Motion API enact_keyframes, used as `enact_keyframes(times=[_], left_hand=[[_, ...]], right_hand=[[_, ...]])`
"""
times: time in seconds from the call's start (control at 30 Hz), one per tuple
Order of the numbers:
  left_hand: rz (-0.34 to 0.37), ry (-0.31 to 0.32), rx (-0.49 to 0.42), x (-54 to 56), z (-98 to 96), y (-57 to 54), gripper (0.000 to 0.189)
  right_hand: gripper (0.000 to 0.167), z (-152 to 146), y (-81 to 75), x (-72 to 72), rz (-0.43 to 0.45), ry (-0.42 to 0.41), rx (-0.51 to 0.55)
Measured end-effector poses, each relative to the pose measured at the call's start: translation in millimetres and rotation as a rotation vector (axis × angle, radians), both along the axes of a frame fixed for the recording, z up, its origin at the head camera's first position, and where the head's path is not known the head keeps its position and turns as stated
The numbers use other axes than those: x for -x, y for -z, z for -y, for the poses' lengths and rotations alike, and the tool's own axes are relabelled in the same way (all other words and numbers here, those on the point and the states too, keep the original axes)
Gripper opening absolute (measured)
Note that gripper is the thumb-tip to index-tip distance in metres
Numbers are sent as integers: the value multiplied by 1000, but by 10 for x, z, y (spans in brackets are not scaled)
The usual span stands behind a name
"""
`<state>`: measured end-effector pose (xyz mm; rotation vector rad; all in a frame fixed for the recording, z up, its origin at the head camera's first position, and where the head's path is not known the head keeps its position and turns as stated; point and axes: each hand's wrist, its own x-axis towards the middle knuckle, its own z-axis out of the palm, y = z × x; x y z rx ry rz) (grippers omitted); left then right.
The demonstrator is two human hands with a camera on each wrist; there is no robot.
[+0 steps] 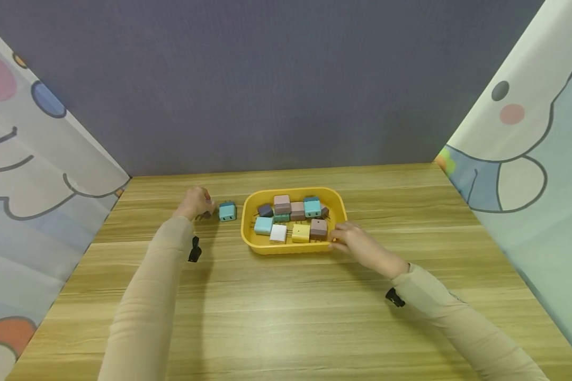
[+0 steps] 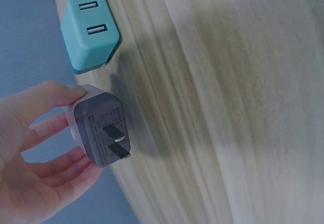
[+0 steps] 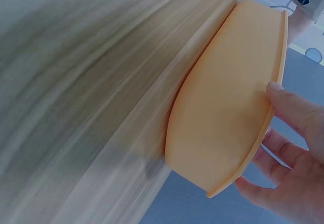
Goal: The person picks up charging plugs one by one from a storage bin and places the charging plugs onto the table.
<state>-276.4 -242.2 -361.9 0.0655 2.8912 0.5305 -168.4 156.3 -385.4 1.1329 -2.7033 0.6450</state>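
Note:
My left hand (image 1: 194,203) pinches a pinkish-grey charger plug (image 2: 104,128) between thumb and fingers, just over the left side of the table. Two flat metal prongs stick out of its dark printed face. Right beside it, on the table, sits a teal charger plug (image 1: 228,212) with two USB slots. The right hand (image 1: 357,244) grips the rim of a yellow plastic tray (image 3: 223,102) at its near right corner, thumb on the outer wall and fingers over the edge. Inside the tray lie several plugs, among them a yellow one (image 1: 301,233) and a white one (image 1: 278,234).
The wood-grain table (image 1: 267,307) stretches under both forearms. A dark grey panel (image 1: 286,84) rises along its back edge. Cartoon-printed curtains (image 1: 524,174) flank the table on the left and right.

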Motion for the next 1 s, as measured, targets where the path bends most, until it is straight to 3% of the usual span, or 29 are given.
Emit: enact_keyframes(times=[0.7, 1.0], left_hand=[[35, -26, 34, 28, -66, 75, 28], [30, -20, 0, 24, -46, 95, 28]], right_hand=[[7, 1, 10, 3, -16, 1, 5], [7, 3, 9, 6, -18, -4, 8]])
